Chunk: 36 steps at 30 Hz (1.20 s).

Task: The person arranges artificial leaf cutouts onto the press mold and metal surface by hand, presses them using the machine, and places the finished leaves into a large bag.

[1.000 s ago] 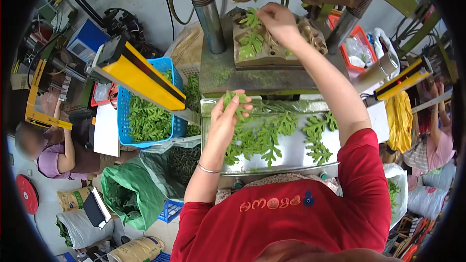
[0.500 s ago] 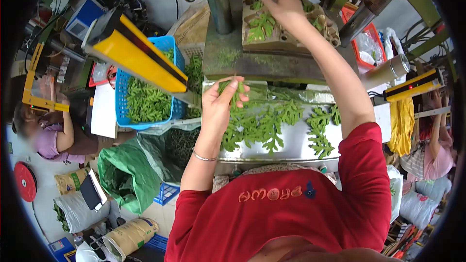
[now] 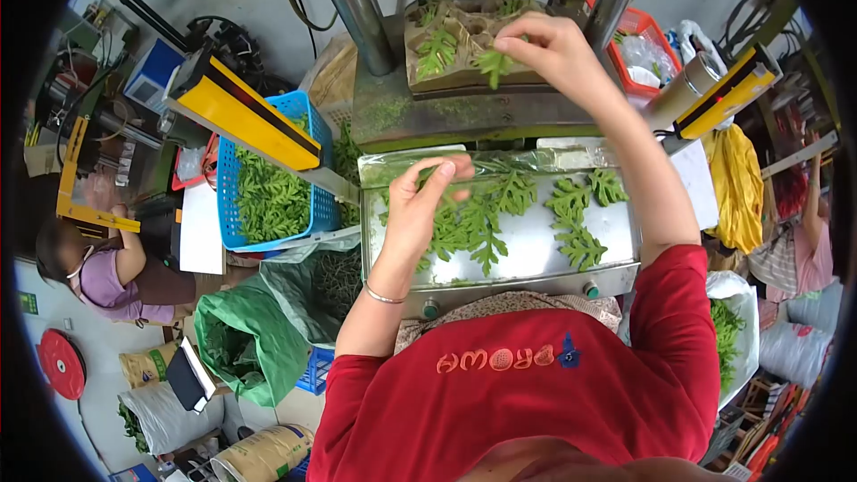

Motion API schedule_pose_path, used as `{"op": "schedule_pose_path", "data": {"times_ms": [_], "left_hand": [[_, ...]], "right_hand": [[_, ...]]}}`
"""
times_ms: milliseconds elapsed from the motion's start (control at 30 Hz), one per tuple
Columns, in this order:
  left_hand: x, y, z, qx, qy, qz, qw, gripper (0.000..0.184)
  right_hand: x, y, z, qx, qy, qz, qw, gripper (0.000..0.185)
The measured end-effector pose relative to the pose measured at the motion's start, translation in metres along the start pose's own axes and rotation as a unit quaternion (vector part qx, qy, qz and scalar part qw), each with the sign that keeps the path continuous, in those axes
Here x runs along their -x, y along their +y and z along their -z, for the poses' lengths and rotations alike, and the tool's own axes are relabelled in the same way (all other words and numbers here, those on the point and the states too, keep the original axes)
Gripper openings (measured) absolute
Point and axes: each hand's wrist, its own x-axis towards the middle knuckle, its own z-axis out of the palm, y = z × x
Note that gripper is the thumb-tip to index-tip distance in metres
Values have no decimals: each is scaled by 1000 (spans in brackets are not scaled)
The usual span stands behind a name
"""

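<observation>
My right hand (image 3: 558, 49) pinches a small lobed green leaf (image 3: 493, 65) between thumb and fingertips, over the front edge of a brown mould block (image 3: 464, 25) with hollows. Another green leaf (image 3: 436, 52) lies on the block's left part. Lower down, my left hand (image 3: 421, 205) hovers above a metal tray (image 3: 527, 254), its fingers curled but apart, partly blurred, with no leaf visible in them. Green leaf sprays (image 3: 482, 225) lie on the tray beside my left hand, and a second group of leaves (image 3: 578, 223) lies to their right.
Metal columns (image 3: 353, 13) flank the block, with yellow bars (image 3: 245, 112) either side. At left stand a blue basket (image 3: 268, 187) of leaves and a green sack (image 3: 245, 330). A red crate (image 3: 647, 45) sits at back right. A person (image 3: 116, 268) works at far left.
My right hand has drawn back from the block's rear towards its front edge and now holds a leaf. The greenery in my left hand is no longer visible. The view has shifted slightly.
</observation>
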Motion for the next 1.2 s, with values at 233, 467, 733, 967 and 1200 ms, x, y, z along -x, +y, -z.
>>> {"op": "schedule_pose_path", "data": {"times_ms": [233,467,733,967,1200], "left_hand": [[-24,-8,13,107,-1,44,993,25],[-44,-13,34,118,46,31,991,27],[-20,-14,28,85,110,-91,986,15],[18,-8,-12,110,47,-61,991,21],[21,-2,-38,125,21,-37,991,22]], "right_hand": [[-71,60,-17,234,-123,89,960,15],[-67,90,-42,216,5,190,958,33],[62,0,-94,-104,-109,-84,985,17],[116,-27,-86,-284,-4,-193,939,17],[123,-38,-51,-273,19,-149,950,8]]}}
